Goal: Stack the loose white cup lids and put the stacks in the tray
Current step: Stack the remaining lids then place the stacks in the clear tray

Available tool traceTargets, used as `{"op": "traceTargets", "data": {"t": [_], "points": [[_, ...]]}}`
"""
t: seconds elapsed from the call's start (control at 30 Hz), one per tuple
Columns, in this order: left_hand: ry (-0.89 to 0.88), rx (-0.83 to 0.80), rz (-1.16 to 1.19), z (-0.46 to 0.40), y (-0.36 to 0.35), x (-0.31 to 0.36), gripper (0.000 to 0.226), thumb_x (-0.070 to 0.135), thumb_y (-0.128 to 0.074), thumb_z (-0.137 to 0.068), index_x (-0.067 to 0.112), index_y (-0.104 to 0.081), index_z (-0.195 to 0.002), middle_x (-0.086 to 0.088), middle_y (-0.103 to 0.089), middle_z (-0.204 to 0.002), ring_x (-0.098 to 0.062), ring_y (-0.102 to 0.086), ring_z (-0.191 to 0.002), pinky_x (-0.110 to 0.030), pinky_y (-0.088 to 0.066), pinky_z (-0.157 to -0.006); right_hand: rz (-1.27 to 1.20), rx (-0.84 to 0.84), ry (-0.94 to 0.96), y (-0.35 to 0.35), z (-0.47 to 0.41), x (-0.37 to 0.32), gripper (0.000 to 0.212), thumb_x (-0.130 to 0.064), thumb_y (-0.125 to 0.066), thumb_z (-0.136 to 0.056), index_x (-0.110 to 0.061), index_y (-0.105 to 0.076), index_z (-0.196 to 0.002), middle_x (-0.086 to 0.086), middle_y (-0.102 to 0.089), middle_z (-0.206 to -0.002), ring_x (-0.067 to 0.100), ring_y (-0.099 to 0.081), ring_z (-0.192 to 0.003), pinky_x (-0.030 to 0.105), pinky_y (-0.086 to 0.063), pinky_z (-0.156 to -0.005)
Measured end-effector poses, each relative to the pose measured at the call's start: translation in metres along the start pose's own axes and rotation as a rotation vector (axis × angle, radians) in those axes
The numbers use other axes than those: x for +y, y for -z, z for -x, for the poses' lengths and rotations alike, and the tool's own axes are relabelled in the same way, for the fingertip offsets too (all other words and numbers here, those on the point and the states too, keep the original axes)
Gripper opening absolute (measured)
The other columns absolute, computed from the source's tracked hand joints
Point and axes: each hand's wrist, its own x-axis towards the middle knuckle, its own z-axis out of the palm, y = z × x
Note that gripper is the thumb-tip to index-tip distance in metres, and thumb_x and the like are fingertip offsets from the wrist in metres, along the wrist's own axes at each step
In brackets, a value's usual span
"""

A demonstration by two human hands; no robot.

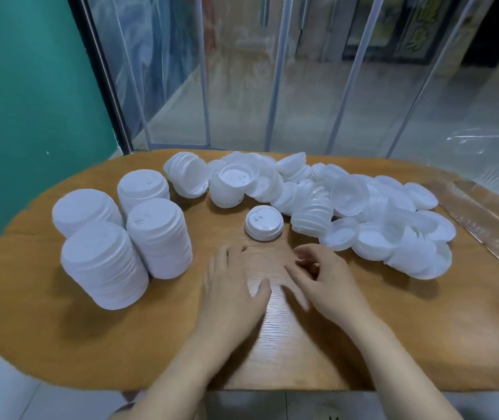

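Lids (363,219) lie heaped across the table (60,344), one lid (262,223) alone before my empty, loosely open left hand (230,286) and right hand (327,280); light, thin, slippery plastic, I judge; I'd pinch its rim.

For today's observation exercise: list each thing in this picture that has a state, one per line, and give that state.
Four tall lid stacks: upright, grouped at the table's left.
Loose lid pile: unstacked, jumbled, some tipped on edge.
Single lid: lying flat, apart from the pile.
Left hand: open, empty.
Right hand: fingers loosely curled, empty.
Clear tray: at the table's right; no lids visibly in it.
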Motion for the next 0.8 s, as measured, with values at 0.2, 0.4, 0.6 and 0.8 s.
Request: {"op": "traceTargets", "data": {"t": [0.2,0.4,0.6,0.8], "points": [[0.202,0.034,-0.079,-0.078,-0.031,-0.004,0.103,0.057,-0.081,-0.076,0.017,-0.029,-0.156,-0.001,-0.039,-0.149,-0.023,-0.03,-0.14,-0.034,-0.021,-0.116,0.024,-0.091,0.125,0.009,-0.002,0.025,0.022,-0.036,-0.073,-0.092,-0.027,-0.07,-0.112,-0.022,-0.063,-0.106,-0.001,-0.059,-0.108,0.01,-0.043,-0.088],[0.12,0.031,-0.094,-0.108,-0.041,-0.012,0.11,0.072,-0.077,-0.07,0.026,-0.028,-0.158,0.005,-0.041,-0.148,-0.018,-0.029,-0.137,-0.035,-0.022,-0.114,0.056,-0.114,0.177,0.001,-0.015,0.028,0.019,-0.036,-0.073,-0.092,-0.025,-0.071,-0.107,-0.019,-0.056,-0.105,0.001,-0.055,-0.107,0.006,-0.037,-0.091],[0.133,0.042,-0.042,-0.108,-0.04,-0.01,0.075,0.068,-0.077,-0.075,0.031,-0.05,-0.135,0.018,-0.048,-0.121,-0.007,-0.033,-0.119,-0.035,-0.032,-0.107,0.034,-0.104,0.197,0.001,-0.014,0.031,0.015,-0.034,-0.075,-0.091,-0.025,-0.071,-0.103,-0.018,-0.055,-0.102,0.006,-0.056,-0.104,0.008,-0.037,-0.09],[0.141,0.028,0.019,-0.1,-0.029,-0.003,0.059,0.065,-0.076,-0.079,0.035,-0.052,-0.124,0.031,-0.045,-0.102,-0.002,-0.036,-0.109,-0.039,-0.037,-0.107,0.068,-0.086,0.173,-0.001,-0.017,0.027,0.02,-0.04,-0.07,-0.091,-0.027,-0.069,-0.106,-0.02,-0.054,-0.101,-0.001,-0.052,-0.104,0.004,-0.034,-0.087]]}}
